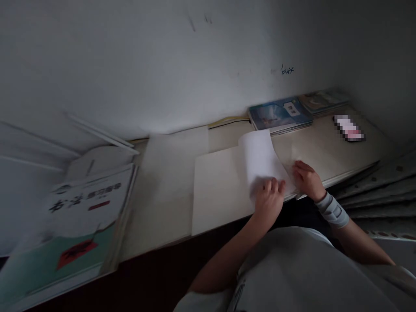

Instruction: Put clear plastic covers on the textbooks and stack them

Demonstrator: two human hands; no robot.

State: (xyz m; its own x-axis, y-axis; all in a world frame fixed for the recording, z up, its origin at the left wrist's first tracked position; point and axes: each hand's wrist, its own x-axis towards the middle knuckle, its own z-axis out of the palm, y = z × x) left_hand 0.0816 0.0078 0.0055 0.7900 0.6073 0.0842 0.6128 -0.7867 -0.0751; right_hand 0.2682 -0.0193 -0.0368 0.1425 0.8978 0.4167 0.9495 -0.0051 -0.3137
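A white sheet of paper [260, 151] lies near the front edge of the desk, its upper part bent up in a curve. My left hand [270, 198] rests at its lower part, fingers bent and closed against the paper. My right hand [307, 180] is at the right side of the sheet, its fingers drawn together on the paper's edge; the fingertips are slightly blurred. A grey band wraps the right wrist. Under and left of the bent sheet, a flat pale sheet [216, 186] lies on the desk.
Another pale sheet [175, 164] lies farther left on the desk [156, 229]. Books with a green and white cover [87, 229] are stacked at the left. Against the wall stand blue-covered books [276, 116] and another stack [321, 100]. A pixelated phone [349, 128] lies at the right, near a patterned curtain [383, 195].
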